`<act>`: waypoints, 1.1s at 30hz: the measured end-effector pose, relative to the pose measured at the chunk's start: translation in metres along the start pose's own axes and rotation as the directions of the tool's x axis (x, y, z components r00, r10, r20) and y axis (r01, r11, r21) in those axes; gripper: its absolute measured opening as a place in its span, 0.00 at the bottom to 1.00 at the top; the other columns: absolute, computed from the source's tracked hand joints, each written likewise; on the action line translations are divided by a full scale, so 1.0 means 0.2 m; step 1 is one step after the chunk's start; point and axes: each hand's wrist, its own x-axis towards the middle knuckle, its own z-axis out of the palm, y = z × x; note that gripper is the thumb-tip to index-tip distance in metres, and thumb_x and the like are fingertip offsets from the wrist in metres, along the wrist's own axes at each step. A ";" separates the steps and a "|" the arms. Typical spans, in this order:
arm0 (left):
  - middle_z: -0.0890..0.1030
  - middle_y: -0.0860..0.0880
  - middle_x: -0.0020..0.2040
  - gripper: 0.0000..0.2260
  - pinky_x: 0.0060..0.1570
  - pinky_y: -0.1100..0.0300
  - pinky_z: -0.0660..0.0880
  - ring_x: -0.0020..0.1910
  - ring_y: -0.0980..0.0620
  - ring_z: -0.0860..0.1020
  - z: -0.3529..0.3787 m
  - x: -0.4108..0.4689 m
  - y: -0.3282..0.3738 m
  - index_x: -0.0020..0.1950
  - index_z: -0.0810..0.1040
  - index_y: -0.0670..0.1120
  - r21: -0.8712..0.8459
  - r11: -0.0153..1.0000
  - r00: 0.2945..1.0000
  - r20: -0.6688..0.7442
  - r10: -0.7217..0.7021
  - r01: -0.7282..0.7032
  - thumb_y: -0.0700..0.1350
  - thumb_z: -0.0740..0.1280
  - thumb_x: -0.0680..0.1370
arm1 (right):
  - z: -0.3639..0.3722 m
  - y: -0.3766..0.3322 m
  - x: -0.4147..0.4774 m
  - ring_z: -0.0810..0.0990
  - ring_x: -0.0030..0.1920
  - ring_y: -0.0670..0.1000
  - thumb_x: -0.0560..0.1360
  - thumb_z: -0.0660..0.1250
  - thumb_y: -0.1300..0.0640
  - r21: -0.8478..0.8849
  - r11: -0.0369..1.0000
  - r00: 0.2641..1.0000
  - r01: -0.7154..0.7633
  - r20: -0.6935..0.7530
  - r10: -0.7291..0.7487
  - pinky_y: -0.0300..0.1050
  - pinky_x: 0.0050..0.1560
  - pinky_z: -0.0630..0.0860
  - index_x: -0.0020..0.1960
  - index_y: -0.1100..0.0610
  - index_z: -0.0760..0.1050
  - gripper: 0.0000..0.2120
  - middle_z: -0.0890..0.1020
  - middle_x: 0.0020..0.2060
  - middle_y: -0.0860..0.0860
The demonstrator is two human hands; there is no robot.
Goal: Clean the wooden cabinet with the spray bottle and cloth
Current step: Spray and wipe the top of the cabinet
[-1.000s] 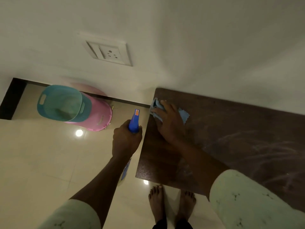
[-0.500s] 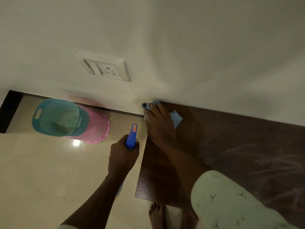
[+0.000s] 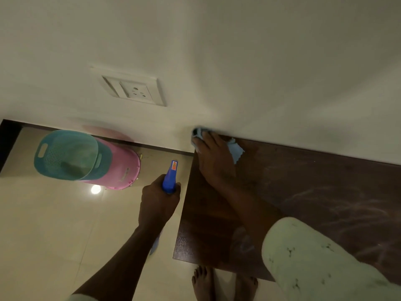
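The dark wooden cabinet top (image 3: 314,192) runs along the wall on the right, with pale wipe streaks on it. My right hand (image 3: 213,161) lies flat on a light blue cloth (image 3: 235,149), pressing it into the cabinet's far left corner against the wall. My left hand (image 3: 159,202) is off the cabinet's left edge, over the floor, gripping a blue spray bottle (image 3: 170,177) by its neck. The nozzle points away from me. The bottle's body is mostly hidden under my hand and forearm.
Two stacked plastic baskets, teal (image 3: 67,155) inside pink (image 3: 123,168), lie tilted on the tiled floor (image 3: 43,224) by the wall at left. A wall socket (image 3: 132,90) sits above them. My bare feet (image 3: 223,283) stand at the cabinet's front edge.
My right hand has slid the cloth away from me into the cabinet's back left corner at the wall. The left hand with the bottle has held its place. My head has tilted up slightly.
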 end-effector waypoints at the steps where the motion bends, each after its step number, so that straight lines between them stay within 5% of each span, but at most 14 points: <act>1: 0.78 0.47 0.35 0.07 0.37 0.64 0.74 0.33 0.49 0.78 0.00 -0.01 0.00 0.48 0.73 0.48 -0.003 1.000 1.000 0.010 -0.005 0.005 0.46 0.69 0.74 | -0.02 0.04 -0.01 0.72 0.66 0.60 0.74 0.69 0.62 -0.002 1.000 1.000 0.019 0.014 -0.019 0.55 0.66 0.71 0.65 0.57 0.74 0.19 0.76 0.64 0.58; 5: 0.78 0.48 0.34 0.06 0.35 0.65 0.72 0.32 0.49 0.78 0.01 -0.06 0.00 0.47 0.73 0.49 0.013 1.000 1.000 0.018 -0.014 0.014 0.47 0.69 0.74 | -0.17 0.40 -0.21 0.78 0.57 0.61 0.73 0.69 0.65 0.048 0.994 0.978 -0.097 -0.182 0.104 0.50 0.62 0.70 0.58 0.56 0.80 0.14 0.80 0.58 0.58; 8: 0.77 0.50 0.32 0.06 0.34 0.64 0.71 0.30 0.52 0.75 0.01 -0.08 -0.01 0.47 0.73 0.48 0.035 0.999 0.999 0.013 -0.036 0.036 0.48 0.68 0.74 | -0.19 0.39 -0.25 0.77 0.59 0.61 0.74 0.66 0.66 0.155 0.959 0.945 -0.235 -0.196 0.263 0.46 0.66 0.64 0.58 0.58 0.80 0.14 0.80 0.58 0.59; 16: 0.78 0.49 0.35 0.07 0.37 0.63 0.72 0.32 0.54 0.76 0.01 -0.15 0.01 0.49 0.74 0.46 0.039 0.998 0.999 -0.005 -0.044 0.044 0.46 0.68 0.74 | 0.03 -0.13 -0.46 0.68 0.69 0.58 0.74 0.66 0.63 0.201 0.979 0.998 -0.038 0.047 0.029 0.51 0.71 0.61 0.65 0.59 0.74 0.19 0.75 0.65 0.58; 19: 0.78 0.50 0.35 0.07 0.39 0.61 0.75 0.33 0.54 0.77 0.01 -0.18 0.01 0.49 0.75 0.46 0.034 0.997 0.997 -0.003 -0.075 0.075 0.46 0.69 0.74 | 0.04 -0.23 -0.86 0.65 0.69 0.58 0.78 0.57 0.60 0.295 0.946 0.949 0.138 0.235 -0.212 0.57 0.69 0.64 0.66 0.58 0.73 0.18 0.74 0.66 0.59; 21: 0.77 0.50 0.34 0.07 0.38 0.63 0.73 0.32 0.55 0.77 0.02 -0.19 0.03 0.49 0.76 0.45 0.024 0.998 0.998 0.001 -0.060 0.060 0.46 0.69 0.74 | 0.00 -0.12 -0.82 0.67 0.66 0.57 0.80 0.46 0.59 0.338 0.903 0.906 0.265 0.233 -0.353 0.55 0.68 0.63 0.64 0.60 0.74 0.22 0.76 0.63 0.61; 23: 0.78 0.50 0.34 0.06 0.36 0.64 0.71 0.33 0.54 0.77 0.03 -0.20 0.04 0.47 0.75 0.47 0.020 0.999 0.999 0.004 -0.047 0.047 0.45 0.69 0.74 | -0.05 0.03 -0.60 0.72 0.63 0.58 0.78 0.53 0.67 0.341 0.922 0.966 0.183 0.112 -0.233 0.58 0.65 0.70 0.61 0.61 0.76 0.17 0.79 0.58 0.63; 28: 0.79 0.48 0.35 0.05 0.35 0.65 0.71 0.33 0.53 0.77 0.04 -0.29 0.02 0.46 0.74 0.47 0.019 0.998 0.998 -0.004 -0.063 0.063 0.45 0.69 0.74 | -0.09 0.04 -0.48 0.76 0.62 0.57 0.69 0.68 0.71 0.242 0.962 0.992 -0.128 0.026 0.125 0.45 0.69 0.63 0.57 0.61 0.79 0.17 0.81 0.56 0.57; 31: 0.79 0.49 0.35 0.06 0.39 0.60 0.74 0.33 0.54 0.77 0.04 -0.34 0.02 0.47 0.76 0.47 0.028 0.995 0.995 -0.008 -0.096 0.096 0.48 0.69 0.73 | -0.14 -0.19 -0.98 0.74 0.60 0.52 0.81 0.57 0.62 0.250 0.966 0.998 0.062 -0.001 -0.064 0.40 0.75 0.52 0.54 0.59 0.79 0.12 0.84 0.51 0.53; 33: 0.79 0.49 0.36 0.07 0.42 0.58 0.76 0.34 0.53 0.77 0.04 -0.36 0.02 0.48 0.76 0.47 0.011 0.991 0.991 -0.020 -0.130 0.131 0.48 0.69 0.74 | -0.17 -0.21 -1.19 0.77 0.60 0.50 0.82 0.53 0.56 0.289 0.937 0.976 0.195 0.042 -0.215 0.42 0.72 0.62 0.54 0.56 0.80 0.16 0.84 0.53 0.51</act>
